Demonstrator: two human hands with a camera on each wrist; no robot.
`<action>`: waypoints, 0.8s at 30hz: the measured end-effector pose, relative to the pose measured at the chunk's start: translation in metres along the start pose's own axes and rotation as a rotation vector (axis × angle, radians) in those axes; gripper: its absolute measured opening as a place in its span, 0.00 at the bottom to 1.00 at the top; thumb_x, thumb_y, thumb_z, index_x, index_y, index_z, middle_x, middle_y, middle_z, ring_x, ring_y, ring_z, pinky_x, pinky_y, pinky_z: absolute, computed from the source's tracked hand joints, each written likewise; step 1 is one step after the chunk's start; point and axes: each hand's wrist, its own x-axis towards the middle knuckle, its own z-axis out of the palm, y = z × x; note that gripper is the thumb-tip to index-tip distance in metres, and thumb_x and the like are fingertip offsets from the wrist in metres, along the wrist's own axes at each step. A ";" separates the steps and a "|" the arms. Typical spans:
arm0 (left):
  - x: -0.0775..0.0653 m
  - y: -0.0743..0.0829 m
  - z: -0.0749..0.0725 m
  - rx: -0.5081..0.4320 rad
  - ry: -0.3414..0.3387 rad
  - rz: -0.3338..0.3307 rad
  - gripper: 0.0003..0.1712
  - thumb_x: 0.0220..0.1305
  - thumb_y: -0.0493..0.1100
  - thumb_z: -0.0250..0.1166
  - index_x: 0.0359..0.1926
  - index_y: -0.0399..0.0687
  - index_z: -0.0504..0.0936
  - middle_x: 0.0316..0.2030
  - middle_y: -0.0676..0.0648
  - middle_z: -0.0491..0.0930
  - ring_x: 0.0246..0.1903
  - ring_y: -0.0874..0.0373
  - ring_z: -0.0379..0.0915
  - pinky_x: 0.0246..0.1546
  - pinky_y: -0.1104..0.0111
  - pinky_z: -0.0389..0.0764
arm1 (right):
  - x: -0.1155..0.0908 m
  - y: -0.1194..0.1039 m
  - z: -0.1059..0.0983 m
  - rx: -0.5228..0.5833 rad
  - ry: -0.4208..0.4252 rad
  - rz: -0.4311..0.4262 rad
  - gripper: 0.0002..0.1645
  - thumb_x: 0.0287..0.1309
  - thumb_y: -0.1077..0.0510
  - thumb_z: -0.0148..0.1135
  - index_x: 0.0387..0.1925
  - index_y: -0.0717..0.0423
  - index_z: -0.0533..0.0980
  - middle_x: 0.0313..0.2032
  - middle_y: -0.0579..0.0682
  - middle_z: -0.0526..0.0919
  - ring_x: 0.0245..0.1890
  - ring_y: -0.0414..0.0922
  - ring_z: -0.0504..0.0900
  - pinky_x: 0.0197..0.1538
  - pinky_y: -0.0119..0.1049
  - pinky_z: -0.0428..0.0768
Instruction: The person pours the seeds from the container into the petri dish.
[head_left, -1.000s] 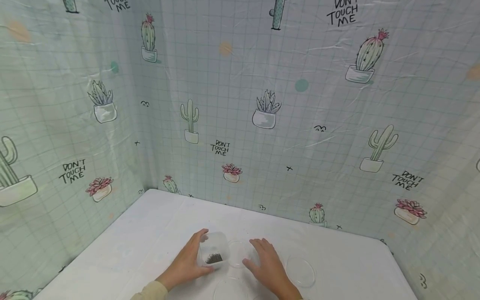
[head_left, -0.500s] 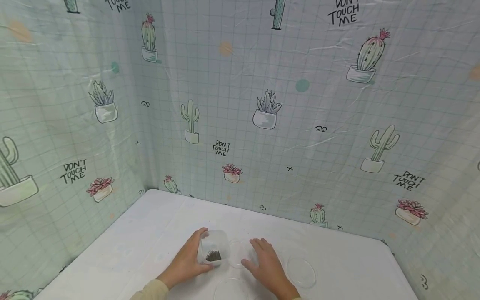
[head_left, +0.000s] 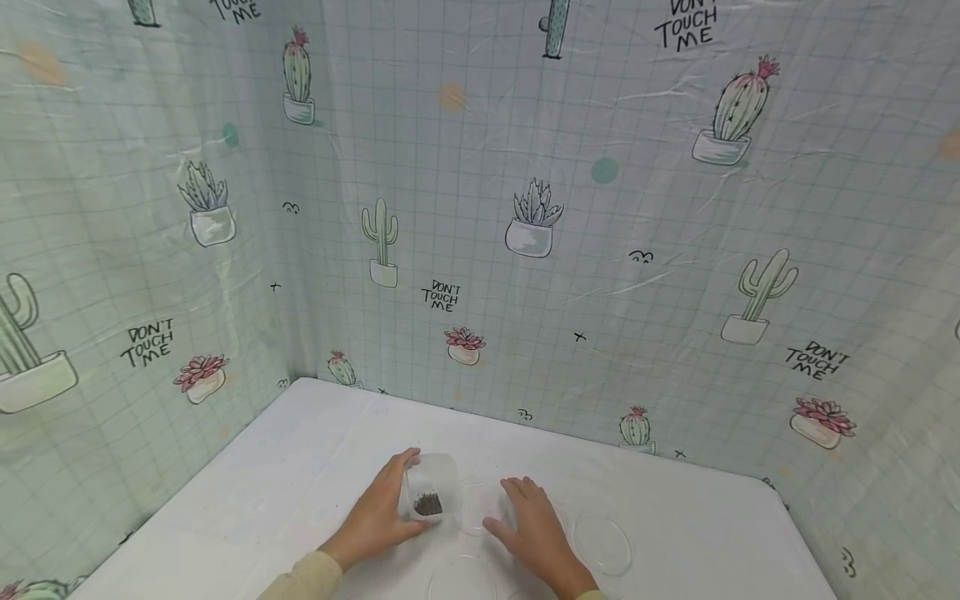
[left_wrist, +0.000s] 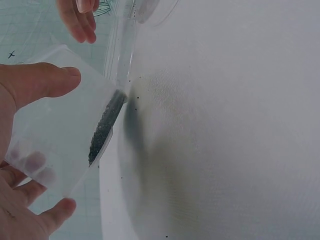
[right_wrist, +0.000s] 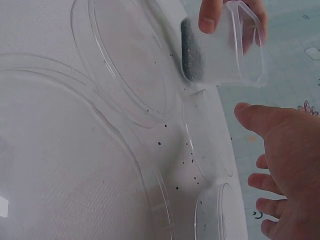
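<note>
My left hand grips a translucent plastic cup by its side, fingers on the far side and thumb near. A small heap of dark granules lies along the cup's base. The cup sits slightly tilted close over the white table. To the right, my right hand is spread with its fingers relaxed and holds nothing. In the right wrist view its thumb points toward the cup. Between the hands lies a clear round dish, partly overlapped by the cup and the right fingers.
Another clear dish lies right of the right hand, and one more clear dish is nearer me. Loose dark specks dot the white table. A cactus-print curtain stands behind and beside the table.
My left hand has moved the cup slightly away from me and to the right, turning it a little. The right hand has stayed nearly still.
</note>
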 end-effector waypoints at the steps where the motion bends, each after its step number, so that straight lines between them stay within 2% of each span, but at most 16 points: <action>1: 0.001 0.000 0.000 0.008 0.004 0.003 0.61 0.32 0.51 0.78 0.67 0.48 0.53 0.58 0.47 0.67 0.57 0.51 0.67 0.57 0.56 0.73 | 0.000 0.001 0.001 0.000 0.001 0.001 0.39 0.50 0.38 0.60 0.57 0.58 0.69 0.58 0.58 0.71 0.63 0.60 0.63 0.62 0.59 0.64; 7: 0.003 0.004 -0.001 0.041 0.013 0.011 0.60 0.31 0.51 0.78 0.66 0.47 0.55 0.58 0.46 0.67 0.56 0.51 0.68 0.57 0.56 0.73 | 0.002 0.002 0.005 0.006 -0.005 0.014 0.39 0.50 0.37 0.60 0.57 0.58 0.69 0.58 0.57 0.71 0.63 0.60 0.63 0.62 0.60 0.63; 14: 0.006 0.004 -0.001 0.074 0.042 0.035 0.59 0.29 0.50 0.79 0.65 0.49 0.58 0.58 0.49 0.67 0.58 0.53 0.67 0.60 0.58 0.70 | 0.004 0.002 0.009 -0.017 0.008 0.008 0.39 0.49 0.37 0.60 0.56 0.59 0.70 0.57 0.57 0.72 0.63 0.59 0.63 0.64 0.59 0.62; 21: 0.008 0.005 -0.002 0.089 0.024 0.044 0.58 0.31 0.50 0.78 0.65 0.50 0.58 0.59 0.49 0.67 0.58 0.52 0.66 0.60 0.57 0.70 | 0.004 0.004 0.015 -0.035 0.025 -0.035 0.39 0.49 0.38 0.62 0.55 0.61 0.70 0.55 0.59 0.73 0.61 0.60 0.65 0.63 0.59 0.62; 24: 0.009 0.007 -0.002 0.095 0.014 0.049 0.57 0.31 0.50 0.78 0.65 0.50 0.58 0.59 0.48 0.67 0.57 0.51 0.67 0.59 0.55 0.72 | 0.005 0.004 0.016 -0.052 0.016 -0.021 0.40 0.49 0.37 0.61 0.55 0.61 0.70 0.56 0.58 0.73 0.61 0.61 0.65 0.63 0.59 0.62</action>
